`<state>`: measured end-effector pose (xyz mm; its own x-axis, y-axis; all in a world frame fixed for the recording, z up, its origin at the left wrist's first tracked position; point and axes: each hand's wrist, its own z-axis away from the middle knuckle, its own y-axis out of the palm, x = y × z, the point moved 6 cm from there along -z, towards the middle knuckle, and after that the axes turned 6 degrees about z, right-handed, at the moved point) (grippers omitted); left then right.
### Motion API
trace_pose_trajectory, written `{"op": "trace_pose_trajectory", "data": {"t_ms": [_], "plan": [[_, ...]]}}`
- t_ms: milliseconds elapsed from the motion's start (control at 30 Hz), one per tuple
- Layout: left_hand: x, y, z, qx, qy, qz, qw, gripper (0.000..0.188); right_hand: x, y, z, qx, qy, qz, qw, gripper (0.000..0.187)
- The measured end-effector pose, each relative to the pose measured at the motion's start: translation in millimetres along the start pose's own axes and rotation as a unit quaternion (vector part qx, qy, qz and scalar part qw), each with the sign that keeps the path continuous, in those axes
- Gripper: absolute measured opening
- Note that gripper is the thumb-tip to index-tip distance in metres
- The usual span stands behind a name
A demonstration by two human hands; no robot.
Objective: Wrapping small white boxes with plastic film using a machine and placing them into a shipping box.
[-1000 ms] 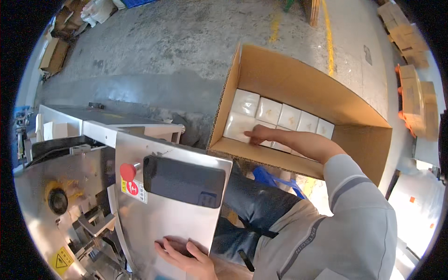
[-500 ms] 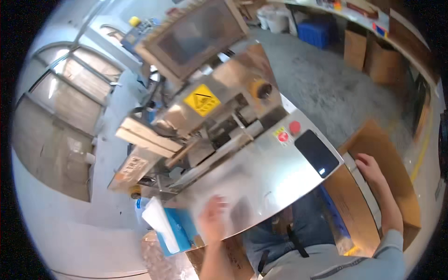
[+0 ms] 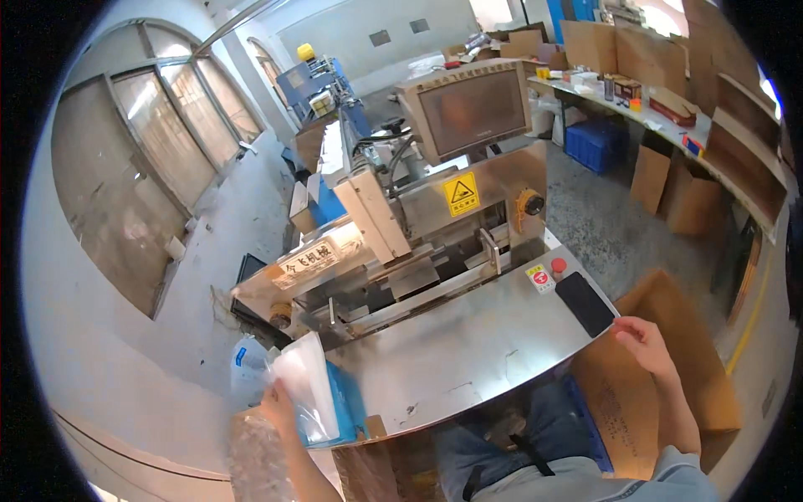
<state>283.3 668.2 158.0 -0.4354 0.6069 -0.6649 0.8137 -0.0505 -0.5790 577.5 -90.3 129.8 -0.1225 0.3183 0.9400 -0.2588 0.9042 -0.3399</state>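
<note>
My left hand (image 3: 278, 407) is at the left edge of a stack of white, translucent plastic bags (image 3: 306, 386). Its fingers are closed on the edge of a bag, partly hidden by the wrist's angle. The stack stands upright in a blue box (image 3: 345, 402) at the table's front left corner. My right hand (image 3: 644, 344) is beside the right corner of the metal table (image 3: 468, 343), near a black phone (image 3: 585, 303). Thumb and fingers are drawn together there, with nothing visible in them.
A metal machine with a screen (image 3: 473, 109) and a yellow warning sticker (image 3: 461, 194) rises behind the table. A red button (image 3: 559, 264) sits near the phone. An open cardboard box (image 3: 686, 368) stands at the right, below my right hand. Clear plastic wrap (image 3: 266, 460) hangs at the lower left.
My left hand has moved left from over the metal table to the bag stack. My right hand has come from above the cardboard box to the table corner. The view has turned.
</note>
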Motion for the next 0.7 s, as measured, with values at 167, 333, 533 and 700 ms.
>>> {"op": "trace_pose_trajectory", "data": {"t_ms": [167, 333, 533, 700], "plan": [[-24, -12, 14, -0.022, 0.035, 0.025, 0.999, 0.024, 48, 43, -12, 0.066, -0.026, -0.017, 0.997, 0.039], [-82, -17, 26, 0.001, 0.048, 0.174, 0.984, 0.025, 86, 73, -20, 0.097, -0.087, 0.033, 0.991, 0.041], [-260, 31, 154, 0.291, 0.202, 0.174, 0.919, 0.016, 215, 155, 12, -0.02, -0.379, 0.115, 0.918, 0.04], [-321, 57, 225, 0.407, 0.13, 0.296, 0.855, 0.012, 192, 196, 4, 0.207, -0.319, 0.045, 0.924, 0.021]]}}
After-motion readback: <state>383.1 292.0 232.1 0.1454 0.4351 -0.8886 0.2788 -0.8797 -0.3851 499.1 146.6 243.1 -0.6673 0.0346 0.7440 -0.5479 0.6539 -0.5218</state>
